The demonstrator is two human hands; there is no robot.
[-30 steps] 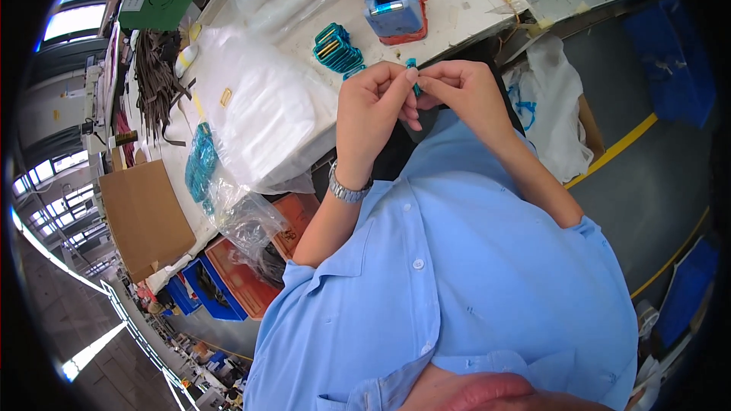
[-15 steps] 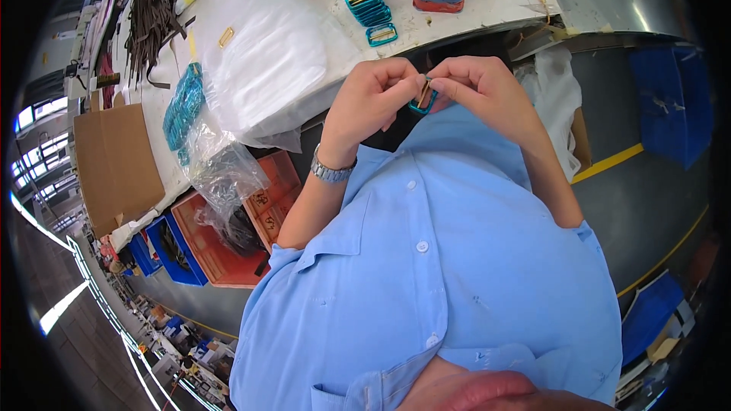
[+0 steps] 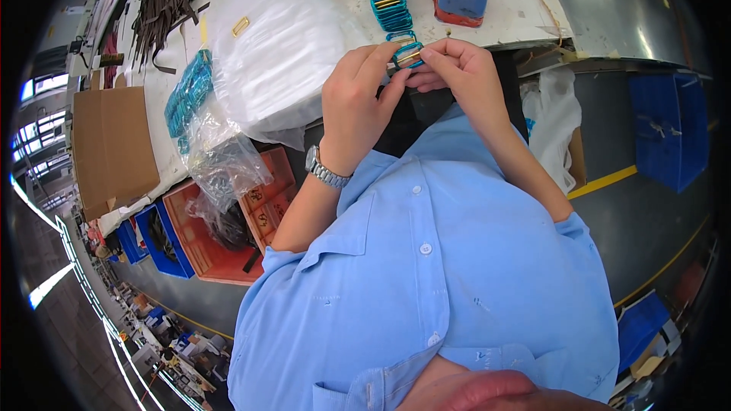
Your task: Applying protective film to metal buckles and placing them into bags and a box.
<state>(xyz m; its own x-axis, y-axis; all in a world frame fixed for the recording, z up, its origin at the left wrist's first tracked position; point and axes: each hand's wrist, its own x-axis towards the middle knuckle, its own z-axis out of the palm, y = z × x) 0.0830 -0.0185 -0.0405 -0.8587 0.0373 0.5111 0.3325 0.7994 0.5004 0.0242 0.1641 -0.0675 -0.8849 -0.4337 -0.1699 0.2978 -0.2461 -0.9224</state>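
A rectangular metal buckle with teal film along its edges (image 3: pixel 409 56) is held over the table's front edge. My left hand (image 3: pixel 356 91) pinches its left side, thumb below and fingers above. On its right side my right hand (image 3: pixel 466 74) closes thumb and forefinger, the other fingers curled under. Just beyond lies another teal-edged buckle (image 3: pixel 399 36), partly covered by the held one. Behind it a stack of similar buckles (image 3: pixel 390 6) leans in a row. To their right stands a blue tape dispenser (image 3: pixel 462 0) with a red lower edge.
White plastic sheeting (image 3: pixel 282 53) covers the table's left part, with a bare gold buckle (image 3: pixel 241 27) on it. Further left are a teal bundle (image 3: pixel 188 95), dark straps (image 3: pixel 162 7) and cardboard (image 3: pixel 114 148). Below the table stand an orange-red crate (image 3: pixel 199 240) and a blue bin (image 3: pixel 164 243).
Both hands have moved forward from near my body to the table edge, bringing the buckle up beside the stacked ones. The buckle now lies flatter, its gold bars showing.
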